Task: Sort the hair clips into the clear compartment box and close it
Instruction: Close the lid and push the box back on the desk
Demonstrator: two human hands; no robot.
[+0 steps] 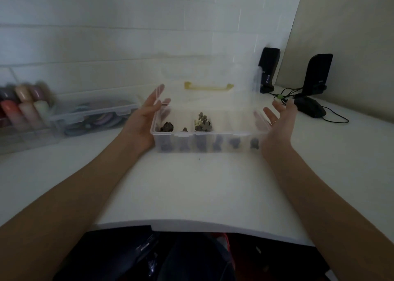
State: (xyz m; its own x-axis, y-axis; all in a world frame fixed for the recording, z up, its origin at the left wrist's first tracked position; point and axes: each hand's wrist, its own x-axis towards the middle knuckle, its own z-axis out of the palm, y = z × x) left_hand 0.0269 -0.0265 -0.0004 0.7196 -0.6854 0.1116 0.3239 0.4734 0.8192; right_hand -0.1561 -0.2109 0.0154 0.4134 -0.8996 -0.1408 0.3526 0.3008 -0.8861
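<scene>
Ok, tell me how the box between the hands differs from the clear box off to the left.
The compartment box stands open, its lid raised toward the wall; the left box is shut. The compartment box holds small dark hair clips in divided cells; the left box holds what look like coloured looped bands in one space, though blur hides detail. The compartment box's lid has a yellow handle; the left box shows none. Both are clear plastic.

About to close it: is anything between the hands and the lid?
Nothing visible. The left hand and right hand flank the clear box, fingers spread, and its raised lid stands unobstructed behind them.
</scene>
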